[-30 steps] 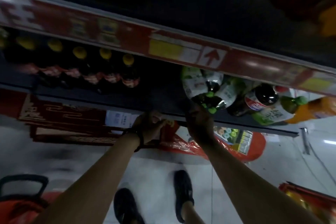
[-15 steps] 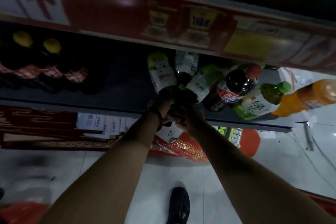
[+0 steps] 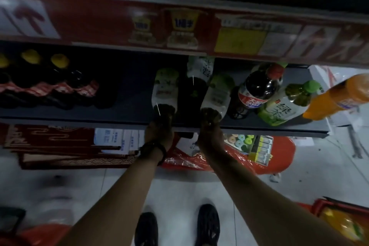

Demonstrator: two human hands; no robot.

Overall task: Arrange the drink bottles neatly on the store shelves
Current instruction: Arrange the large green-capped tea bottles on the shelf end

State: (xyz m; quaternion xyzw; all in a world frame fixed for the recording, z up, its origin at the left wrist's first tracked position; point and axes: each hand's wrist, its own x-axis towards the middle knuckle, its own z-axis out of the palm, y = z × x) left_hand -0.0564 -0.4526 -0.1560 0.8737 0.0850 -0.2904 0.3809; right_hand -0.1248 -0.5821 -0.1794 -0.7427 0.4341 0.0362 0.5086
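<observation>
From the head camera, looking steeply down, both bare arms reach to the front lip of a dark grey shelf (image 3: 79, 115). The left hand (image 3: 158, 133), a dark bracelet (image 3: 157, 151) on its wrist, has its fingers (image 3: 166, 113) bent onto the dark foot of the left green-label bottle (image 3: 164, 90); the right hand (image 3: 209, 134) grips the foot of the right green-label bottle (image 3: 216, 94) the same way. How tightly either closes, the dim light does not show. Both bottles are near the shelf's front edge, long axes running up the picture, caps away from the hands, the two splayed slightly apart. Between them and further back is a third bottle (image 3: 197, 70), its top cut off by the red price strip (image 3: 99, 20) of the shelf above. To the right, close together, are a cola bottle (image 3: 257, 90), a green-capped tea bottle (image 3: 287, 104) and an orange bottle (image 3: 337, 98) leaning right. Far left is a row of yellow-capped dark bottles (image 3: 56, 78) — bodies nearly lost in shadow. Labels are blurred.
</observation>
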